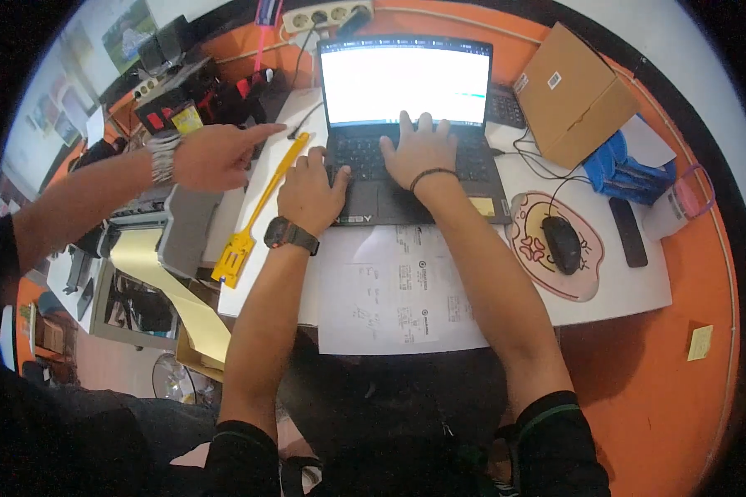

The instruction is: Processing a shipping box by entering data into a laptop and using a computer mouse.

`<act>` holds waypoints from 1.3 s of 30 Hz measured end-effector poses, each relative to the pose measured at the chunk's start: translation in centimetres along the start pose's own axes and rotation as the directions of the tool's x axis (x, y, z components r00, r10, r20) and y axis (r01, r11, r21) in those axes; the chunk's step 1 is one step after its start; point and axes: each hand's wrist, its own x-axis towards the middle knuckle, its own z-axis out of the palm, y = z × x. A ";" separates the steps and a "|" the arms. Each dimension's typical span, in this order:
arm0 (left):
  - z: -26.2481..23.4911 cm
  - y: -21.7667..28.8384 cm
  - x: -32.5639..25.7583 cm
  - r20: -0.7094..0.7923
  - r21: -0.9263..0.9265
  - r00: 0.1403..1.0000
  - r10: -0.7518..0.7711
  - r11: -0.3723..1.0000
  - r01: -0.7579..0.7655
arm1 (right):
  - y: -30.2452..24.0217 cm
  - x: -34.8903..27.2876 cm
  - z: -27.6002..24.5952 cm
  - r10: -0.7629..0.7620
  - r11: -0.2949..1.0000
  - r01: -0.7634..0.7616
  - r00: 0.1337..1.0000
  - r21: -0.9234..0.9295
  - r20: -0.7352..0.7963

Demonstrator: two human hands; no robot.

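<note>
Both your hands are on the laptop (406, 124), which sits open at the far middle of the white desk (630, 298), screen bright and tilted back so you can read it. Your left hand (309, 192) rests at the keyboard's near left corner, fingers curled in, holding nothing. Your right hand (419, 151) lies flat across the keys, fingers spread wide, also empty.

From the left a co-worker's hand (215, 156) comes in, forefinger stretched toward the laptop; it looks as if it is showing you something there. A yellow tool (257, 215) lies slanted just beside your left hand.

Printed sheets (398, 290) lie under your forearms, close for reading. The mouse (561, 243) sits on its rounded pink pad (584, 282), within reach on the right. Beyond it stands a brown carton (572, 95) with small white labels on top, blue packets (617, 170) beside it. A yellow sticky note (699, 342) sits alone on the orange surface.
</note>
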 end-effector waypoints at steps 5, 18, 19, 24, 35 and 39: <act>-0.9 0.0 -0.4 0.077 0.033 0.997 0.017 0.999 -0.020 | -0.8 -0.7 -2.3 0.011 0.995 -0.024 0.992 0.098 0.126; -0.8 0.7 -0.9 0.176 0.040 0.980 0.095 0.994 -0.104 | 2.3 -0.1 1.4 0.017 0.998 -0.022 0.996 0.054 0.091; -1.0 1.2 -1.0 0.249 0.053 0.964 0.090 0.993 -0.107 | 2.6 -0.2 2.0 0.013 1.000 -0.014 0.999 0.026 0.037; -0.3 0.7 -1.4 0.272 0.102 0.957 0.099 0.986 -0.131 | 2.8 0.1 2.2 -0.022 1.000 0.022 1.000 0.019 0.006; -0.8 1.2 -1.3 0.322 0.067 0.941 0.107 0.989 -0.135 | 2.6 -0.1 0.5 0.003 0.997 -0.013 0.991 0.071 0.137; -0.5 0.9 -1.3 0.311 0.069 0.944 0.112 0.988 -0.140 | 1.7 -0.2 0.6 -0.012 0.998 0.003 0.991 0.063 0.133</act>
